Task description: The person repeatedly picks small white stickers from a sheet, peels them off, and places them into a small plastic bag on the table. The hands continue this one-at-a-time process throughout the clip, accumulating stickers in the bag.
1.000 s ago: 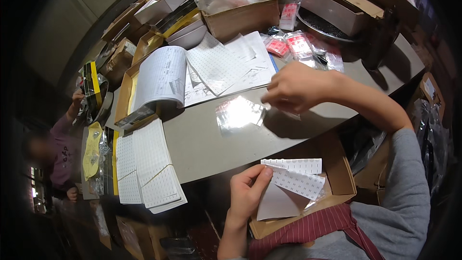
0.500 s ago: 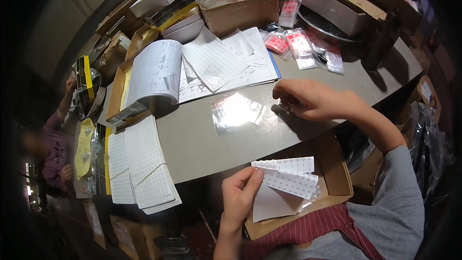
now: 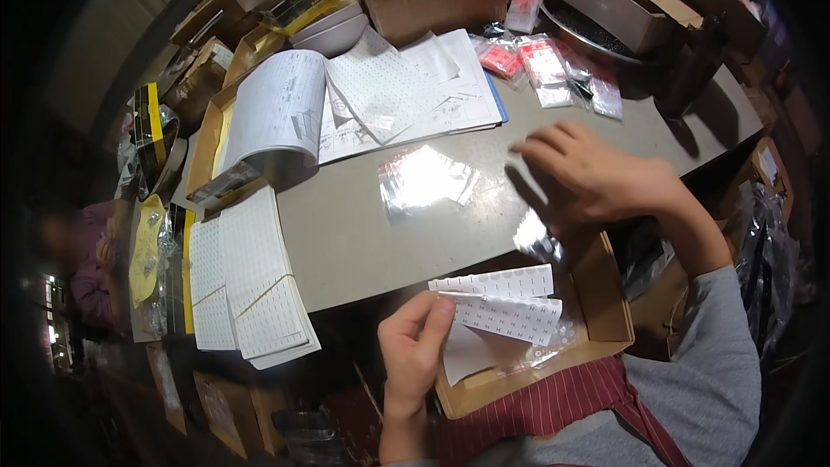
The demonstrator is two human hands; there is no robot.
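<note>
In the head view, a pile of small clear bags (image 3: 422, 180) lies on the grey surface (image 3: 363, 259). Nearer the person than that pile, the left hand (image 3: 415, 342) pinches white label sheets (image 3: 506, 318) between thumb and forefinger, above an open cardboard box (image 3: 612, 298). Right of the pile, the right hand (image 3: 596, 175) is spread, fingers extended; a single clear bag (image 3: 538, 239) shows below it, and whether they touch cannot be told. Left of the pile lie banded label stacks (image 3: 259, 272); beyond it, printed papers (image 3: 380, 91); beyond and right, red-marked packets (image 3: 546, 69).
</note>
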